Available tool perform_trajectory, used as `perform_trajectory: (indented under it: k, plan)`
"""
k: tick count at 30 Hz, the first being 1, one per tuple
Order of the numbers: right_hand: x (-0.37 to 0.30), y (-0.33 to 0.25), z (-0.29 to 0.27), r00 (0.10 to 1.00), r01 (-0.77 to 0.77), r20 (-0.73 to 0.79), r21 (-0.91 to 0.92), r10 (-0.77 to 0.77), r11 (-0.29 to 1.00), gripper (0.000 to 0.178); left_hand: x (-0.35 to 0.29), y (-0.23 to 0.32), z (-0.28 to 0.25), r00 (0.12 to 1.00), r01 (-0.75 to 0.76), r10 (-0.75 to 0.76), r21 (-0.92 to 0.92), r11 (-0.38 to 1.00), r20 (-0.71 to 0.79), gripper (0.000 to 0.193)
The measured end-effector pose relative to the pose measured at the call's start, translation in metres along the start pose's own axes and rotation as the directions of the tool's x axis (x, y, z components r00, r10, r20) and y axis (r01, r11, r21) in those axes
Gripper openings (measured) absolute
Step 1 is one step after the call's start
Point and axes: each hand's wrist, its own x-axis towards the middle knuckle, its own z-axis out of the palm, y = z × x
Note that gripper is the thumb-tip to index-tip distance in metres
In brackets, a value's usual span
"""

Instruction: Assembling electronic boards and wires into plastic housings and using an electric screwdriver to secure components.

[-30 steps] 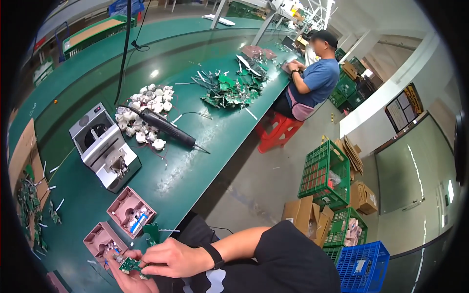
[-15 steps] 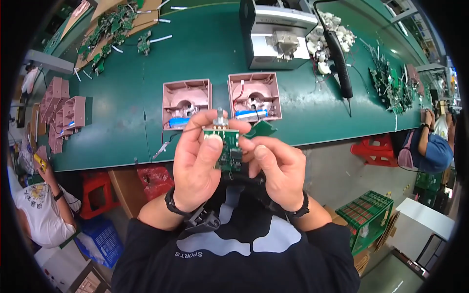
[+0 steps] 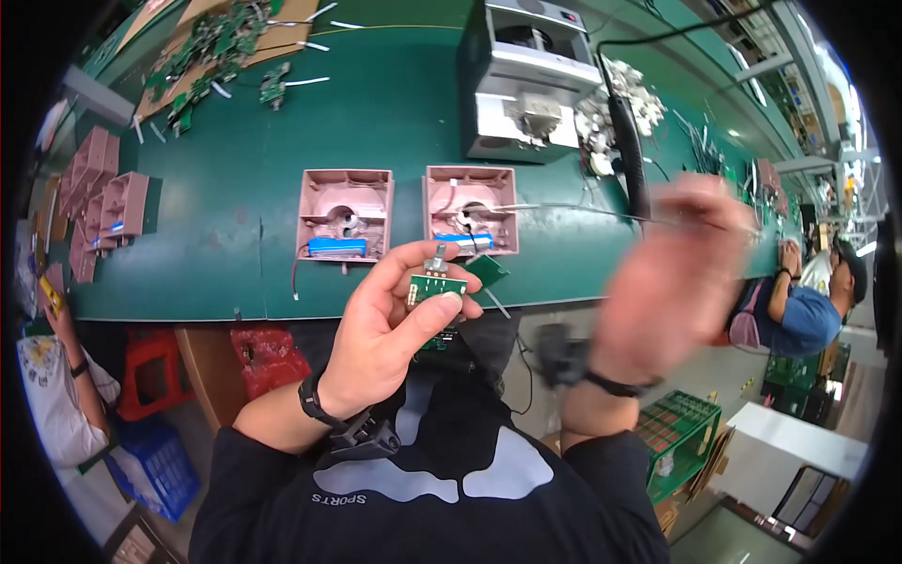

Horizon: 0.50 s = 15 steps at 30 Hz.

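My left hand (image 3: 381, 329) pinches a green circuit board (image 3: 435, 293) between thumb and fingers, over the table's front edge. A metal-shafted knob control (image 3: 438, 261) stands up from the board's far edge. Another green board piece (image 3: 484, 272) shows just beyond my fingertips. My right hand (image 3: 672, 282) is smeared by motion, off to the right beside a black-handled tool (image 3: 628, 155) on a cord; its fingers cannot be made out. Beyond my left hand lie two pink open housings, one on the left (image 3: 346, 176) and one on the right (image 3: 470, 176), each with a blue battery inside.
A grey machine (image 3: 531, 85) stands at the back, with white parts (image 3: 625, 103) heaped beside it. Circuit boards (image 3: 216, 52) lie back left; more pink housings (image 3: 99, 197) sit at left. A thin grey strand (image 3: 564, 209) runs toward my right hand. People sit at both sides.
My right hand has left the circuit board and swung right, toward the black-handled tool. The left hand still holds the board, now tilted more. The whole view has shifted slightly.
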Motion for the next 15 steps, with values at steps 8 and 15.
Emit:
perform_trajectory:
  k: [8,15]
  plan:
    - [-0.032,-0.044,0.004,0.86,-0.196,0.285,-0.58,0.422,0.791,0.011,0.004,0.01,-0.009,0.974,0.022,-0.089,-0.307,0.951,-0.209,0.047]
    - [-0.099,-0.007,0.026,0.809,-0.316,0.303,-0.497,0.503,0.808,0.01,0.027,0.012,-0.005,0.984,0.029,-0.097,-0.403,0.915,-0.148,0.036]
